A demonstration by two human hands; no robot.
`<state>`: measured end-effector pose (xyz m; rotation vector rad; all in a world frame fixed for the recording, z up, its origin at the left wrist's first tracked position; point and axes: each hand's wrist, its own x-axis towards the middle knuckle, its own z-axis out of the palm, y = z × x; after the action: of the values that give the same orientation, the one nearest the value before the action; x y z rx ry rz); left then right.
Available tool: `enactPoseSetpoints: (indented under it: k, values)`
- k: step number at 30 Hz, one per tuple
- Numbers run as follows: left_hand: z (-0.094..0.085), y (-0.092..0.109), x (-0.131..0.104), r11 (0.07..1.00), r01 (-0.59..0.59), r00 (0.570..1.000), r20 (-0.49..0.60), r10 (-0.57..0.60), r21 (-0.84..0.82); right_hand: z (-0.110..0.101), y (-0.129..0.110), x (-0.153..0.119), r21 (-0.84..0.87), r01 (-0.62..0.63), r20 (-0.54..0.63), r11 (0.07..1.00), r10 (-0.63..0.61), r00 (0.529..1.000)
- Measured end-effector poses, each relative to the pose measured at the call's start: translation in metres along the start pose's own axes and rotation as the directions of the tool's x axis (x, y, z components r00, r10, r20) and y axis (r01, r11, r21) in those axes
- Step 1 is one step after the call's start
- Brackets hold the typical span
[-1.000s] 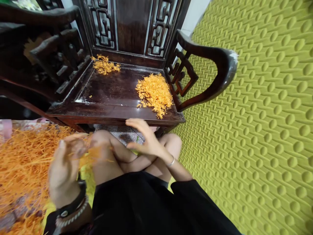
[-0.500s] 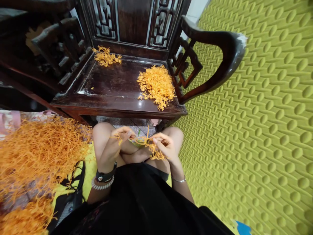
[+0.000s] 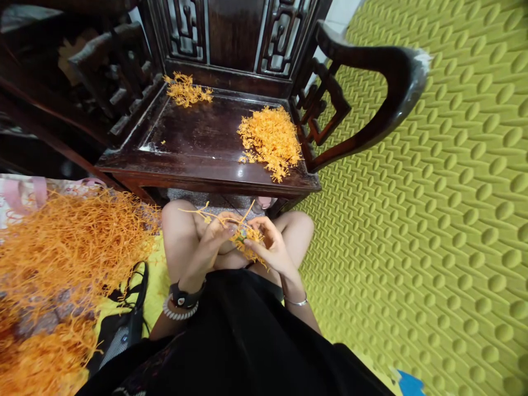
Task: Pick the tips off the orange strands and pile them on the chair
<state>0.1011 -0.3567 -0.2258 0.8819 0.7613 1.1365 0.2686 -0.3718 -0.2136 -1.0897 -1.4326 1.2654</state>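
Above my lap, my left hand (image 3: 215,237) is closed in a pinch on thin orange branching strands (image 3: 202,212), whose ends stick out to the left. Close beside it, my right hand (image 3: 270,245) is closed around a small orange cluster (image 3: 251,250) of the same look, which hangs below the fingers. One straight strand points up between the two hands. The fingertips are only a short gap apart, and the strands partly hide them. On the chair seat ahead lie a larger heap of short orange pieces (image 3: 272,137) and a smaller heap (image 3: 187,91).
The dark wooden chair (image 3: 193,132) stands in front, its curved armrest (image 3: 396,93) jutting right. A big tangled pile of long orange strands (image 3: 78,242) spreads at the left. Near it lies a black strapped item (image 3: 124,330). Yellow textured matting (image 3: 412,231) covers the right side.
My hands have come closer together, and the orange cluster sits between them now. Strands in my left hand now reach further out to the left. The view has shifted slightly.
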Motion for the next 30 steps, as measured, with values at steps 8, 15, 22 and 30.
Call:
enactPoseSetpoints:
  k: [8,15,22,30]
  values:
    - [0.000,0.001,-0.001,0.987,0.120,0.990,-0.093,-0.109,0.111,0.008,0.004,-0.001,-0.097,0.009,-0.045,0.995,-0.013,0.999]
    - [-0.008,0.005,-0.004,0.974,0.225,0.970,-0.094,-0.224,0.000,-0.007,-0.003,0.005,-0.418,0.175,0.074,0.891,-0.159,0.984]
    - [0.010,-0.009,-0.008,0.988,0.094,0.938,-0.322,-0.129,-0.123,0.013,0.000,-0.003,-0.397,0.366,0.073,0.842,-0.369,0.927]
    - [0.019,-0.030,-0.011,0.990,0.031,0.912,-0.402,-0.085,-0.139,0.043,0.010,-0.007,-0.642,0.203,-0.086,0.740,-0.332,0.939]
